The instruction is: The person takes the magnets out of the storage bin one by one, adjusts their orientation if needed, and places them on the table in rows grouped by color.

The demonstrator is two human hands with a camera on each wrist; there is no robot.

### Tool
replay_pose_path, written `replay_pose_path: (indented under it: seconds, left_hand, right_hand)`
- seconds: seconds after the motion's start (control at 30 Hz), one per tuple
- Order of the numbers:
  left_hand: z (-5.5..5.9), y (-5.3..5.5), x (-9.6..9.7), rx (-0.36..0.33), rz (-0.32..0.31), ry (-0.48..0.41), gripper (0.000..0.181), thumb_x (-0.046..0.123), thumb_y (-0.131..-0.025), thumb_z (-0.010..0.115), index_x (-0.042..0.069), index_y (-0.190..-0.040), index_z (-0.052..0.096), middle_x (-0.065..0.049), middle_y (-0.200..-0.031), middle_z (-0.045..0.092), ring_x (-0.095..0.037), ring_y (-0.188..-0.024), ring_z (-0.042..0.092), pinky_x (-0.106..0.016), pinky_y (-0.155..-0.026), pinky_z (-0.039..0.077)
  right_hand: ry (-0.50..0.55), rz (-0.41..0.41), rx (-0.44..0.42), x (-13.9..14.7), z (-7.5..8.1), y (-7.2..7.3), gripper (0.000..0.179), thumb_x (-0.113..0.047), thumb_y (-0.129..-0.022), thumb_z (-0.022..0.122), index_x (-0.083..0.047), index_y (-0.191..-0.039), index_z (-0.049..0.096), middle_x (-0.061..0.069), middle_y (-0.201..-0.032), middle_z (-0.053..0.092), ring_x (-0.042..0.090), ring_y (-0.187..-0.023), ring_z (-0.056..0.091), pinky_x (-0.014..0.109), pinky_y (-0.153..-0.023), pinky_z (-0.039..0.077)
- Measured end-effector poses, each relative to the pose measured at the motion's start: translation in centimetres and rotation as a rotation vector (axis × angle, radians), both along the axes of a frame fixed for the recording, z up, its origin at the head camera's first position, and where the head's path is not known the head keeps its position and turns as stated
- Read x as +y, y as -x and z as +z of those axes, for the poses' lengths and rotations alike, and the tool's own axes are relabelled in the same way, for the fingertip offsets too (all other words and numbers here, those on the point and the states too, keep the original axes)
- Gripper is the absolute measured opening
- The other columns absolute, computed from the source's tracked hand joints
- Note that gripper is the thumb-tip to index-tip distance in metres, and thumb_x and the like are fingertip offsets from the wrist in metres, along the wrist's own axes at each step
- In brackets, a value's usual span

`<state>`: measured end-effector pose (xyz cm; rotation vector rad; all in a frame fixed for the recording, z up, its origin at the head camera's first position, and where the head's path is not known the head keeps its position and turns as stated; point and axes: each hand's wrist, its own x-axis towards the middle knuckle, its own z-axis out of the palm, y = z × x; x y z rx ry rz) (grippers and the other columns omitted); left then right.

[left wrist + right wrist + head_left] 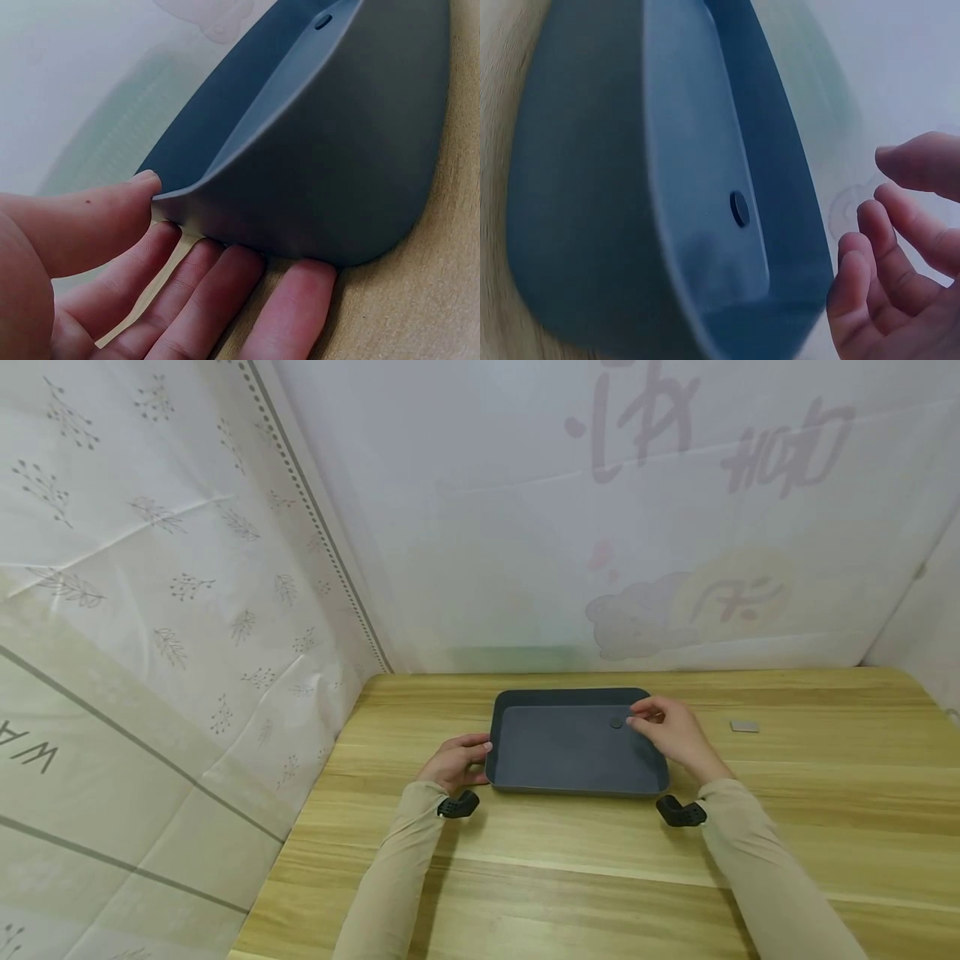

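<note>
A shallow dark grey tray (pixel 573 747) with rounded corners lies on the wooden table. My left hand (pixel 453 762) holds its left end; in the left wrist view the thumb (pixel 124 206) is at the rim and the fingertips touch the outer wall low down. Inside the tray, near its far right corner, sits a small dark round disc (pixel 739 209). Over the tray's right side is my right hand (pixel 675 733), close to the disc. Its fingers (pixel 885 240) are loosely bent, thumb apart from them, with nothing between.
To the right of the tray a small flat grey rectangular piece (pixel 745 727) lies on the table (pixel 555 893). Behind the table's far edge hangs a pale printed cloth (pixel 480 527), and another patterned cloth (pixel 187 585) runs along the left side.
</note>
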<state>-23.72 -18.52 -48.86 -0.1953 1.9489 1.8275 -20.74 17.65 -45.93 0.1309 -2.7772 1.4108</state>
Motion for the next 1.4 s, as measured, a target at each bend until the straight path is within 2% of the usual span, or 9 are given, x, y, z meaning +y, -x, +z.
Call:
replay_pose_path:
  seconds: [0.17,0.37,0.6,0.97,1.4]
  left_hand:
    - [-0.2,0.0,-0.1,-0.001,0.0,-0.007,0.043,0.013,-0.098,0.057,0.002,-0.139,0.05,-0.015,-0.119,0.061,-0.017,-0.09,0.06,-0.035,-0.072,0.055]
    - [-0.3,0.0,-0.2,-0.003,-0.015,-0.006,0.044,0.014,-0.098,0.057,0.001,-0.14,0.049,-0.019,-0.126,0.058,-0.019,-0.095,0.06,-0.036,-0.075,0.055]
    - [-0.3,0.0,-0.1,-0.014,-0.016,-0.011,0.045,0.014,-0.098,0.056,0.001,-0.141,0.047,-0.018,-0.129,0.057,-0.018,-0.096,0.059,-0.035,-0.074,0.055]
    - [-0.3,0.0,0.0,-0.006,-0.026,-0.012,0.045,0.014,-0.099,0.055,0.001,-0.141,0.047,-0.02,-0.132,0.055,-0.018,-0.098,0.061,-0.036,-0.075,0.054]
    - [-0.2,0.2,-0.2,-0.005,-0.021,-0.015,0.046,0.014,-0.098,0.057,0.001,-0.141,0.047,-0.02,-0.131,0.055,-0.02,-0.099,0.059,-0.036,-0.075,0.054]
  right_hand:
    - [-0.026,0.028,-0.012,-0.9,-0.3,0.6,0.034,-0.021,-0.096,0.061,0.0,-0.122,0.06,0.018,-0.112,0.063,0.031,-0.099,0.058,0.04,-0.079,0.049]
    - [-0.042,0.06,-0.041,-1.8,-0.7,1.3,0.037,-0.021,-0.096,0.059,0.003,-0.124,0.057,0.021,-0.113,0.062,0.033,-0.101,0.059,0.044,-0.08,0.05]
    - [-0.122,0.074,-0.071,-2.5,-1.2,1.9,0.041,-0.022,-0.097,0.057,0.006,-0.127,0.054,0.024,-0.116,0.062,0.036,-0.102,0.061,0.047,-0.083,0.051]
    - [-0.167,0.094,-0.154,-3.0,-1.6,2.3,0.05,-0.02,-0.097,0.055,0.016,-0.131,0.045,0.033,-0.121,0.056,0.045,-0.11,0.056,0.052,-0.09,0.048]
    - [-0.242,0.105,-0.182,-3.5,-1.8,2.7,0.054,-0.017,-0.098,0.052,0.021,-0.133,0.039,0.039,-0.125,0.052,0.049,-0.115,0.052,0.055,-0.094,0.046]
